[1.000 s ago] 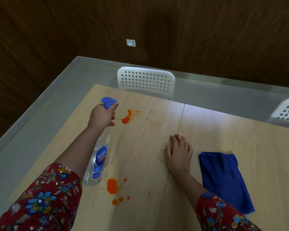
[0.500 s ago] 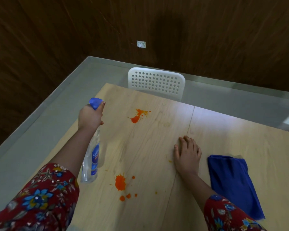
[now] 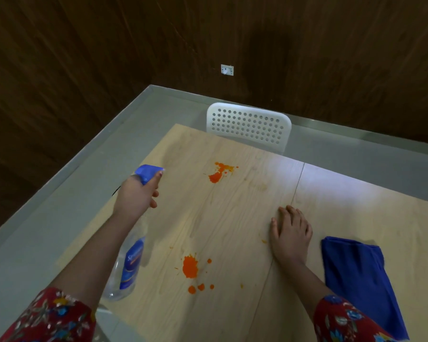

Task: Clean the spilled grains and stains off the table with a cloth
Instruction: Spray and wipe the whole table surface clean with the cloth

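Observation:
My left hand [image 3: 136,195] grips the neck of a clear spray bottle [image 3: 131,262] with a blue trigger head, held over the left part of the light wooden table [image 3: 232,218]. An orange stain [image 3: 216,175] lies on the far side of the table, right of the nozzle. A second, bigger orange stain [image 3: 190,267] with small drops around it sits near me, beside the bottle's base. My right hand [image 3: 290,234] rests flat on the table with fingers straight. A folded blue cloth [image 3: 358,277] lies just right of that hand, untouched.
A white perforated chair back [image 3: 248,125] stands at the table's far edge. Grey floor [image 3: 59,218] runs along the left and far sides, bounded by dark wooden walls. A seam [image 3: 297,186] splits the tabletop near my right hand.
My left hand with the spray bottle drew back to the left, away from the far stain, then shifted slightly right again. The right hand and cloth stayed in place on the table.

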Demonstrator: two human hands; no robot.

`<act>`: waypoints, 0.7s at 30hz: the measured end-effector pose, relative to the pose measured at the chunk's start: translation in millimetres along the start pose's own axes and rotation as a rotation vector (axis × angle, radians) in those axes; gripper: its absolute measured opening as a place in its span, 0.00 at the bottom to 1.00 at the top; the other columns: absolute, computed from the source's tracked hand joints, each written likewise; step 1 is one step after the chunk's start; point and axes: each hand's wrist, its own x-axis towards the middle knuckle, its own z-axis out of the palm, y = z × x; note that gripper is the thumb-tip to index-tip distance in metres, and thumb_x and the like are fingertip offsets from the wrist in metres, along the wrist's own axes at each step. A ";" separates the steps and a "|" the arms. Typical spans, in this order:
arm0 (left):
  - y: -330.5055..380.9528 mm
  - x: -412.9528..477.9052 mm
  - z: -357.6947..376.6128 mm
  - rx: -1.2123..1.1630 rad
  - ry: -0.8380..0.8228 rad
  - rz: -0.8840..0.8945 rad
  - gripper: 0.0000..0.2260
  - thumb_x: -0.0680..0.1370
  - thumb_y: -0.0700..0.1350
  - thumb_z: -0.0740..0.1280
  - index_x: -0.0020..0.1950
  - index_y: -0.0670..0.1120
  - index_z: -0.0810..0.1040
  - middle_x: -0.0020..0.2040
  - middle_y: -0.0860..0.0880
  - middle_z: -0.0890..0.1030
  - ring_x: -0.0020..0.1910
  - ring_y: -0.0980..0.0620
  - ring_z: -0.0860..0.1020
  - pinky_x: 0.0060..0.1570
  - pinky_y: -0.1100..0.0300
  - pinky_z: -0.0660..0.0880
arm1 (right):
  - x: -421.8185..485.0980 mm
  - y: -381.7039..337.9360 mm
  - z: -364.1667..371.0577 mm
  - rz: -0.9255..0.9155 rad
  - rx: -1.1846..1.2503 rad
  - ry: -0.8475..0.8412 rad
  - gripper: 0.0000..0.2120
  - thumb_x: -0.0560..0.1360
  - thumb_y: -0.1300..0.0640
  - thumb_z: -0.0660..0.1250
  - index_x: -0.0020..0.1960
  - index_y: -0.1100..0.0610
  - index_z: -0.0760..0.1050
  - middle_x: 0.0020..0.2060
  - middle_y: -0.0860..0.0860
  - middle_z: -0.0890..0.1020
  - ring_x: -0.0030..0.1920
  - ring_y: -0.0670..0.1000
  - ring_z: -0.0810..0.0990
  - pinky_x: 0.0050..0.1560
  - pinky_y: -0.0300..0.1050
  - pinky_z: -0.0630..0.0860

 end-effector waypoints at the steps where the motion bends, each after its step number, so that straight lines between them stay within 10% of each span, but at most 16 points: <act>1: 2.5 -6.3 2.9 -0.030 -0.033 0.012 0.20 0.77 0.60 0.65 0.44 0.43 0.79 0.35 0.45 0.81 0.27 0.45 0.80 0.40 0.45 0.79 | 0.8 0.6 -0.2 0.001 0.000 -0.001 0.27 0.79 0.43 0.48 0.73 0.54 0.66 0.72 0.53 0.67 0.74 0.54 0.58 0.74 0.55 0.53; 12: 14.4 -93.1 11.1 -0.121 -0.281 0.012 0.19 0.77 0.59 0.66 0.40 0.43 0.78 0.37 0.45 0.82 0.26 0.48 0.78 0.37 0.52 0.77 | 7.1 4.9 -11.9 -0.012 0.126 -0.174 0.34 0.74 0.33 0.53 0.74 0.49 0.61 0.75 0.52 0.58 0.77 0.53 0.51 0.75 0.54 0.45; 21: -23.5 -159.0 6.8 -0.150 -0.432 -0.058 0.25 0.72 0.64 0.67 0.43 0.40 0.79 0.34 0.46 0.81 0.26 0.46 0.78 0.39 0.51 0.76 | -70.4 -23.5 -28.7 0.056 0.274 -0.185 0.25 0.80 0.44 0.58 0.75 0.50 0.60 0.76 0.54 0.58 0.76 0.55 0.54 0.74 0.53 0.52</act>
